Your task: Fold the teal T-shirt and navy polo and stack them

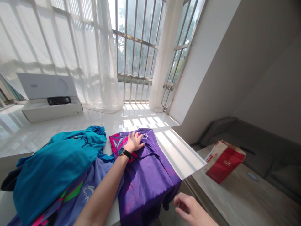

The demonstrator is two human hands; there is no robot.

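A purple sports shirt [150, 175] with pink and white patterns lies on the white ledge, its lower part hanging over the front edge. My left hand [133, 142], with a black-strapped watch on the wrist, rests flat on the upper part of the shirt, fingers spread. Off to the lower right, my right hand [187, 207] is in the air beside the shirt's hanging corner, apart from it. Its fingers are loosely curled with a gap to the thumb, and nothing shows in them. Left of the shirt lie a crumpled teal garment [58, 160] and a lilac Li-Ning shirt [82, 188] partly beneath it.
An opened white box [51, 111] with a black item inside stands at the back left of the ledge [178, 150]. Sheer curtains [103, 62] hang before the barred window. To the right, a red and brown paper bag [223, 163] stands on a lower table near a grey sofa [258, 150].
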